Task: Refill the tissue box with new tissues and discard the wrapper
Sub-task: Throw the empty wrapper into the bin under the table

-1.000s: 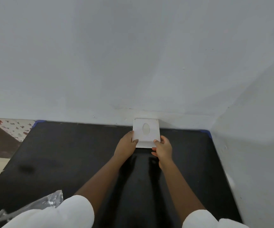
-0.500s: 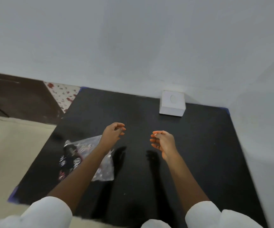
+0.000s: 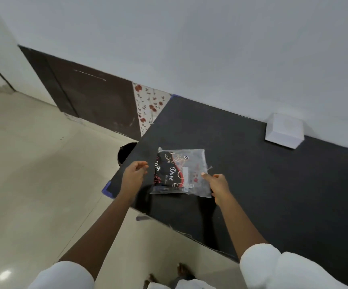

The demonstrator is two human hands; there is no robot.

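Now both loosely open hands, left hand [image 3: 134,174] and right hand [image 3: 218,184], should pinch the flat wrapper [image 3: 180,173] edges off the worktop [image 3: 273,184].

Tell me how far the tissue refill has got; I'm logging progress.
Done, apparently: the white tissue box sits closed against the wall. In hand: both hands reach for the emptied wrapper, right hand touching it. Left: dropping it, perhaps into the dark bin.

Both hands [image 3: 134,176] [image 3: 218,185] outstretched, fingers loosely curled.
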